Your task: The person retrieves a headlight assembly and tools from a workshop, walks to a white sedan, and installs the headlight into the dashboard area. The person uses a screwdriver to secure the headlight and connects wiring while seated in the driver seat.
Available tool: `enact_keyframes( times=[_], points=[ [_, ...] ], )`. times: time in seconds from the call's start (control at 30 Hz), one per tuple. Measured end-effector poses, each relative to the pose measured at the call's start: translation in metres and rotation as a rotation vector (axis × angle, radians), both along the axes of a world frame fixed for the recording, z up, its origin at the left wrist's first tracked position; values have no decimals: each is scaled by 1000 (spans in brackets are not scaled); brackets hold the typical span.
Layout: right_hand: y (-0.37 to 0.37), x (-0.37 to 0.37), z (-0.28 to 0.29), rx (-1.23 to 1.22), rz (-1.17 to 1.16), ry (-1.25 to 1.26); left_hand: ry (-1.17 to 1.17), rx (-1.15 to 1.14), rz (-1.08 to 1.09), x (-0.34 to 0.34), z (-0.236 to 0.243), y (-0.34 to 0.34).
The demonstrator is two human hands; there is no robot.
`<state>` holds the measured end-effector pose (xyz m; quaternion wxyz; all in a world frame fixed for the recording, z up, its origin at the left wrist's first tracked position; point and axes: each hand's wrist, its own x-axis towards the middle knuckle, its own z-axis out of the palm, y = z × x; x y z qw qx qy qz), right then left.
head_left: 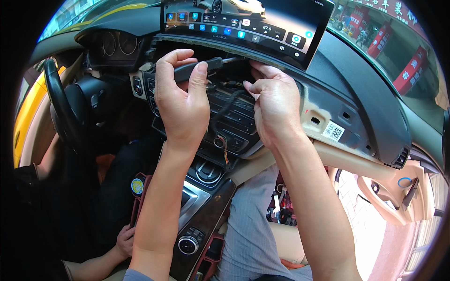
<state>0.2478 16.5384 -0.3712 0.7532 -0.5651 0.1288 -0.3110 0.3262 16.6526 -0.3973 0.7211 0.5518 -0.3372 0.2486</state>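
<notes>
Setting: we look down into a car cabin from above the centre console [206,220], with the dashboard [356,93] stretching far and to the right.
Left hand: our left hand [183,100] is raised in front of the dashboard opening and closed around the black handle of a screwdriver [199,69], thumb on the near side and fingers wrapped over the top.
Screwdriver: it lies roughly level, its handle in the left fist and its metal shaft pointing right toward the right hand's fingertips, just under the screen.
Right hand: our right hand [274,105] is just right of the left, fingers bent and pinched together at the upper edge of the opening; we cannot tell whether it grips anything there.
Screen: a wide touch screen [243,23] sits tilted at the far edge, lit with coloured icons, directly above both hands.
Opening: behind the hands the centre panel [232,119] is exposed, with loose black wires [220,133] hanging down over the button rows.
Steering wheel: the steering wheel [58,105] is far left, with the gauges beyond it.
Other person: another person's hand [124,241] rests low at the near left, beside the console.
Door: the right door [398,187] stands open to a sunlit pavement.
</notes>
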Motion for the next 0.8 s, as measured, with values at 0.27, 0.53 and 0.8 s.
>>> enact_keyframes(
  times=[0.27, 0.53, 0.8],
  points=[
    [-4, 4, -7, -49, 29, -79, 40, 171, 167, -6, 10, 5],
    [-6, 8, -11, -53, -7, -51, -216, 243, 340, -11, 11, 5],
    [-5, 8, -10, -81, -28, -34, -161, 387, 215, -17, 15, 15]
  ],
)
